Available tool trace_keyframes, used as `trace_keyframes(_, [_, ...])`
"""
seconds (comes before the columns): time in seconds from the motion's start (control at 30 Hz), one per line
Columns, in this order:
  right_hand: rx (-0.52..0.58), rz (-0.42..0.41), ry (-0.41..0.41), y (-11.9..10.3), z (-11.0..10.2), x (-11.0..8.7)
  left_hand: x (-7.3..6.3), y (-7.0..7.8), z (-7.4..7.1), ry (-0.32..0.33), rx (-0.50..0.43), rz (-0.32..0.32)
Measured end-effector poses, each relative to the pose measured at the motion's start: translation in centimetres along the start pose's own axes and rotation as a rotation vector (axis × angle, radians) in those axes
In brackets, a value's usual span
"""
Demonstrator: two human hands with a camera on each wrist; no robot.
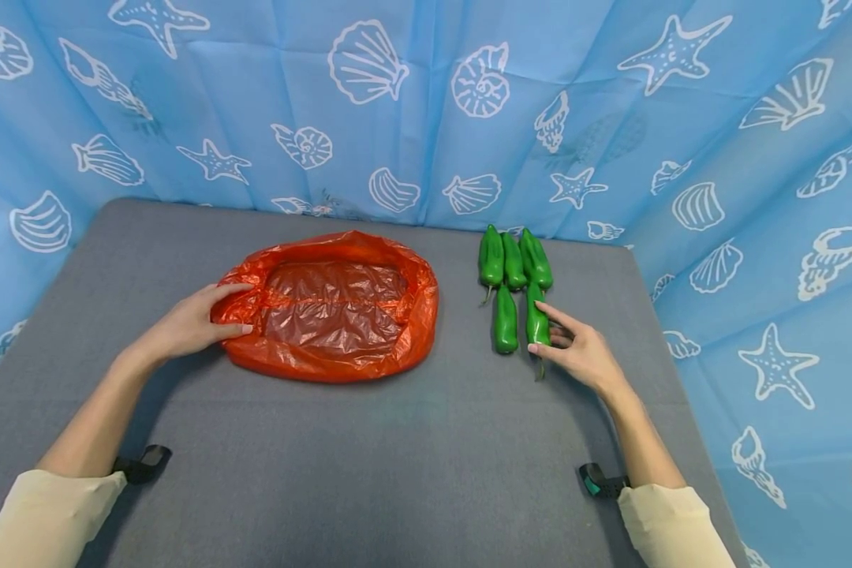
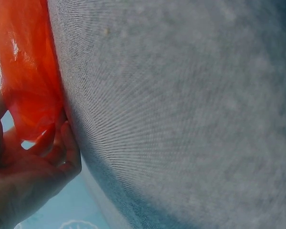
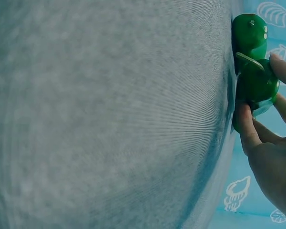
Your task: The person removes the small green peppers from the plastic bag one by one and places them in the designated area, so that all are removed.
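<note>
A red plastic bag (image 1: 334, 367) lies spread on the table with its mouth facing up and its rim rolled outward. My left hand (image 1: 197, 322) holds its left end, thumb on the near side and fingers farther back. In the left wrist view the red film (image 2: 28, 71) hangs between thumb and fingers. On the right, my right hand (image 1: 581, 347) grips a green pepper (image 1: 537, 319) between thumb and fingers, its stem toward me. Another green pepper (image 1: 506, 319) lies just left of it. In the right wrist view the gripped pepper (image 3: 257, 83) overlaps its neighbour (image 3: 249, 34).
Three more green peppers (image 1: 513, 260) lie side by side behind these two, near the back edge. All rest on a grey cloth-covered table (image 1: 369, 473). A blue curtain (image 1: 426, 102) with white shell prints hangs along the back and right sides.
</note>
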State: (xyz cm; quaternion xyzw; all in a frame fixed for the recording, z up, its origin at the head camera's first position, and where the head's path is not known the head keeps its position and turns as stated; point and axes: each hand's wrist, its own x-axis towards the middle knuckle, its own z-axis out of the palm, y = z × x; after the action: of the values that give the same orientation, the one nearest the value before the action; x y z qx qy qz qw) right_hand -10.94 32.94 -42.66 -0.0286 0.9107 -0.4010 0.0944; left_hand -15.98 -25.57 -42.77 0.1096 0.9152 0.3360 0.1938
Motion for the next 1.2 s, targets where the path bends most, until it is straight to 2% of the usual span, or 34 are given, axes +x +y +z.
trace_keyframes(0.3, [-0.094,-0.012,0.016,-0.08,0.12,0.22,0.01,-0.02,0.15,0.011,0.012,0.011])
trace_keyframes(0.53, [-0.238,-0.087,0.058,-0.45,0.43,0.14,0.08,0.05,0.12,0.007,0.009,0.006])
trace_keyframes(0.7, [-0.266,-0.1,0.088,-0.55,0.45,0.4,0.1,0.09,0.16,0.009,0.015,0.0])
trace_keyframes(1.2, [-0.272,-0.079,0.05,-0.71,0.62,0.6,0.0,0.49,-0.01,0.003,0.038,0.001])
